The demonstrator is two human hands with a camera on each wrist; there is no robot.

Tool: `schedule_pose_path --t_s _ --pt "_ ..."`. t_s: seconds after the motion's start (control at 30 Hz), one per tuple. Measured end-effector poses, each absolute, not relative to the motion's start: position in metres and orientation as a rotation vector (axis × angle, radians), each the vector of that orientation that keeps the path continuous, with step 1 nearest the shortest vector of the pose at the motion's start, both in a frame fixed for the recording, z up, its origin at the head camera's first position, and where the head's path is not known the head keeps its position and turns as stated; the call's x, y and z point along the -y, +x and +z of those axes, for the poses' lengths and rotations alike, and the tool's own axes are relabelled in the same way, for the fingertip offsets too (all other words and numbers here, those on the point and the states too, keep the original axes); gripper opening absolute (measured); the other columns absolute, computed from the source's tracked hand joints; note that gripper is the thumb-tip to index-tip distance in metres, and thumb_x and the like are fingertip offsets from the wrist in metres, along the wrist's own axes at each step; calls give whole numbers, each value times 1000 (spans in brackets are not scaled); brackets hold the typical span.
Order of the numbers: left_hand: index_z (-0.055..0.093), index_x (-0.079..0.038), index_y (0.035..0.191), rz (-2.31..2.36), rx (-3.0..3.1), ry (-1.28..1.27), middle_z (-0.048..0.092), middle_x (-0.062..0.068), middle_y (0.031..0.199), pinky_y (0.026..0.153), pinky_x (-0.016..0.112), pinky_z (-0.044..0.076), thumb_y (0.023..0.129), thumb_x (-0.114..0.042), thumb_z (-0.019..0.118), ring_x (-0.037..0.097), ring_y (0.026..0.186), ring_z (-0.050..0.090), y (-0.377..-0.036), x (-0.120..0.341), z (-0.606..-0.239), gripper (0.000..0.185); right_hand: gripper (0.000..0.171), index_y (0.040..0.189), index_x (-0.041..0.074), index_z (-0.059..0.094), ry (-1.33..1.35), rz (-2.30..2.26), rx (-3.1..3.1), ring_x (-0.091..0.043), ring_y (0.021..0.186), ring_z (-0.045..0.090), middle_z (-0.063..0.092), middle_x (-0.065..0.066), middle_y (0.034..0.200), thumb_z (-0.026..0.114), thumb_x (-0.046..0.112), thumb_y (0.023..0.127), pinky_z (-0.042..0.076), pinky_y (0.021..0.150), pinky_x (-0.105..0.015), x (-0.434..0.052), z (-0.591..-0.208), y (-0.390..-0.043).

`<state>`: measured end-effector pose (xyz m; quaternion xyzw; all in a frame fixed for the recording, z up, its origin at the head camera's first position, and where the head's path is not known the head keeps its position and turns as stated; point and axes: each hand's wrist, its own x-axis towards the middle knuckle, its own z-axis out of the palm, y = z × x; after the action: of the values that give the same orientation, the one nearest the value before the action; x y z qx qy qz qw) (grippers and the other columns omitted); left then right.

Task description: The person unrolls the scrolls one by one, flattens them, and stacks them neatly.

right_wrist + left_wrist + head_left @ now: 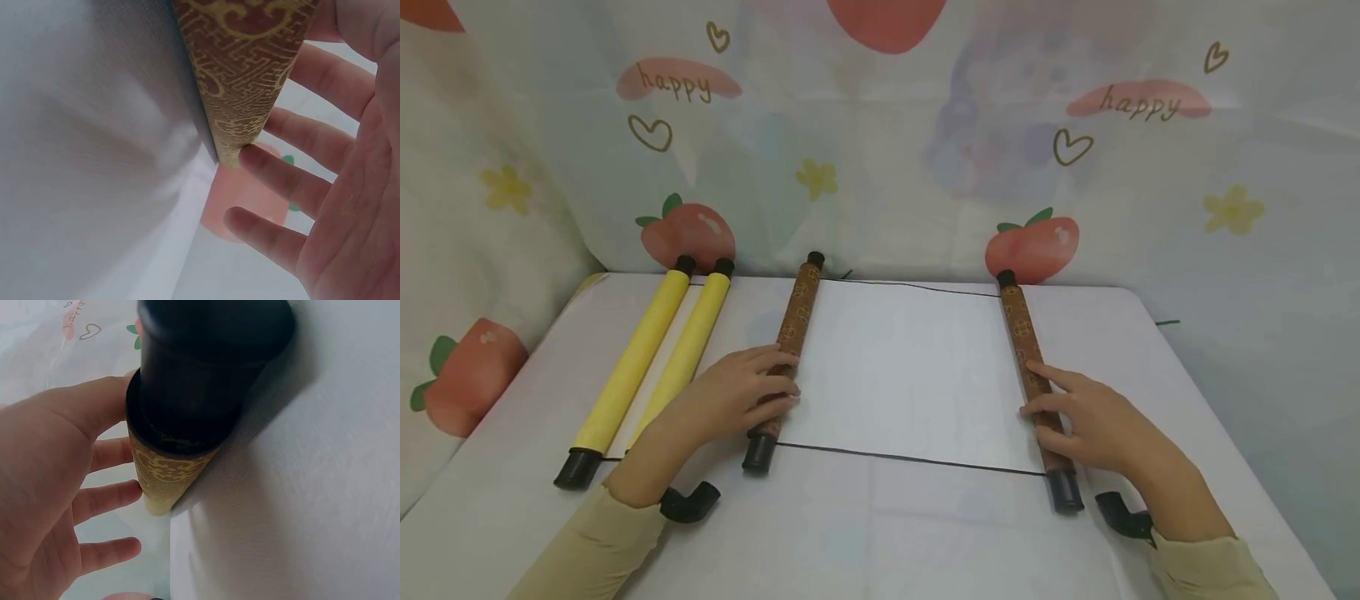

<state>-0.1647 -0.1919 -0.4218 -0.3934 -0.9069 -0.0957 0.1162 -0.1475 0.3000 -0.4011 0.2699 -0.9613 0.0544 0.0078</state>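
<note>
In the head view, a partly unrolled scroll lies on the white table, with blank white paper between two brown, gold-patterned rollers with black end caps. My left hand rests on the near half of the left roller, its fingers laid across the top. On the right roller lies my right hand, fingers spread and touching it. Close up in the left wrist view are that roller's black end cap and the spread fingers beside it. The right wrist view shows nearly straight fingers along the patterned roller.
Left of the scroll lies a second, rolled-up one with two yellow rollers and black caps; my left forearm overlaps part of it. A fabric backdrop with printed fruit and hearts stands behind the table.
</note>
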Motion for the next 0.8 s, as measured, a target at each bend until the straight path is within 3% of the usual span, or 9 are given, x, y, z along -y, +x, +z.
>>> schedule_pose_path --t_s 0.2,0.57,0.8 --pt "77 -20 94 -289 2658 -1153 65 7 126 103 43 48 90 -30 75 28 123 59 -164 189 -420 10 16 95 35 73 852 163 3019 -38 122 58 50 -15 147 80 36 81 50 94 -56 -304 -402 -147" --pt "75 -17 101 -303 2596 -1207 63 14 134 106 49 45 90 -22 73 41 130 53 -165 196 -424 12 27 105 29 78 867 102 3023 -40 125 55 51 -17 146 71 21 80 48 97 -57 -307 -394 -148" --pt "76 -19 100 -267 2645 -1178 62 13 135 105 49 46 91 -22 72 40 130 53 -166 196 -421 10 19 100 30 76 889 124 2990 -39 123 57 53 -18 144 75 26 81 49 95 -55 -308 -395 -149"
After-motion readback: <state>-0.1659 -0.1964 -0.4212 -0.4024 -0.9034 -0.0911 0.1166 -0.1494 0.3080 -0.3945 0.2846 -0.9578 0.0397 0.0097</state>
